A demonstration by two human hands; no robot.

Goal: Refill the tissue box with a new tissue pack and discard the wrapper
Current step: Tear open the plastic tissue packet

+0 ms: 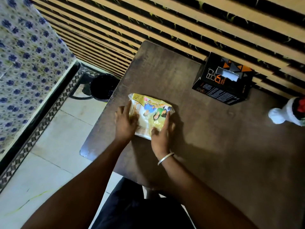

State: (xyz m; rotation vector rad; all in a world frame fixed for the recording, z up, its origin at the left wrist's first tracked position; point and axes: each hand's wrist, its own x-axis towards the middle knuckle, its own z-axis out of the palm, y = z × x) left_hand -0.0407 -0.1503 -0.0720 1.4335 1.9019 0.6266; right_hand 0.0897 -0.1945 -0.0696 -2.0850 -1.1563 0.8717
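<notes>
A yellow tissue pack [149,111] with printed cartoon figures lies flat on the dark wooden table [206,138], near its left edge. My left hand [125,123] rests on the pack's left side with fingers spread. My right hand [162,133], a silver bangle on the wrist, presses on the pack's near right corner. Both hands lie on the pack; the wrapper looks sealed. The black tissue box [222,80] with orange triangles stands at the back of the table against the wall, a white tissue showing in its top slot.
A black waste bin [103,87] stands on the tiled floor left of the table. A white and red object [290,111] lies at the table's right edge. A slatted wall runs behind; a blue-flowered cloth hangs at the left.
</notes>
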